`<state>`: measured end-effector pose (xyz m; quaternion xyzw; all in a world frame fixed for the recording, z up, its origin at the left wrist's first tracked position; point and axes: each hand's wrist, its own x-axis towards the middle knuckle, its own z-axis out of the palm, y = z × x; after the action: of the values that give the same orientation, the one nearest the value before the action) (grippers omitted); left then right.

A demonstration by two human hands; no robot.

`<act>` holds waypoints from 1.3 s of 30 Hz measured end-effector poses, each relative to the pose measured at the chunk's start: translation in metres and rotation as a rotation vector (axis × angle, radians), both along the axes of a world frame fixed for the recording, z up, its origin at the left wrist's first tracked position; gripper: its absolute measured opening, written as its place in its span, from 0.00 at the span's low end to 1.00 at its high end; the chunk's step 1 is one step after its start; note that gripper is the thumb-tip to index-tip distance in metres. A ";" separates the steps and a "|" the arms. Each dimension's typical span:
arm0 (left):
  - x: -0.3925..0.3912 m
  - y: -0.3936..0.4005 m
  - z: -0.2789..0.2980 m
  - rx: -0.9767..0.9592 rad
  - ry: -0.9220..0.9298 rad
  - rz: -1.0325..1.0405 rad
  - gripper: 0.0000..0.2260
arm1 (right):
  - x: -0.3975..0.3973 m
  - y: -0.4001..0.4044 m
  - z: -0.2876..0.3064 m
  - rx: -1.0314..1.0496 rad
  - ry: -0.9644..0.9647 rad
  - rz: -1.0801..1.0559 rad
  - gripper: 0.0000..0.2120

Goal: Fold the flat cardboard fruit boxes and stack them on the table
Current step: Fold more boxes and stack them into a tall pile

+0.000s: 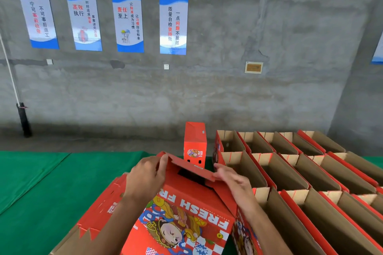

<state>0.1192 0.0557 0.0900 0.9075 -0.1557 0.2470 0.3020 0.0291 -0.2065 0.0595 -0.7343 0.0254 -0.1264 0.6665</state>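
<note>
Box [182, 213], between your forearms on the table [41, 182]: your left hand [148, 174] and right hand [230, 180] pinch its flap [192, 168] ends; uneven pressure there may buckle the flap or skew the fold.

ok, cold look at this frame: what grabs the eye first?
The bright red box printed FRESH, bottom centre, with the left hand and right hand gripping its top flap. To its right, rows of open folded boxes cover the green table; four blue-and-white posters hang on the grey wall behind.
</note>
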 end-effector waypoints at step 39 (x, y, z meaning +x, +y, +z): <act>0.027 0.022 0.043 0.407 0.405 0.126 0.38 | -0.017 -0.008 -0.022 0.410 0.832 0.285 0.35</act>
<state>0.1464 0.0780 0.1334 0.9881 -0.0817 0.0429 0.1227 0.0118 -0.2143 0.0380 -0.5723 0.2134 0.2781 0.7414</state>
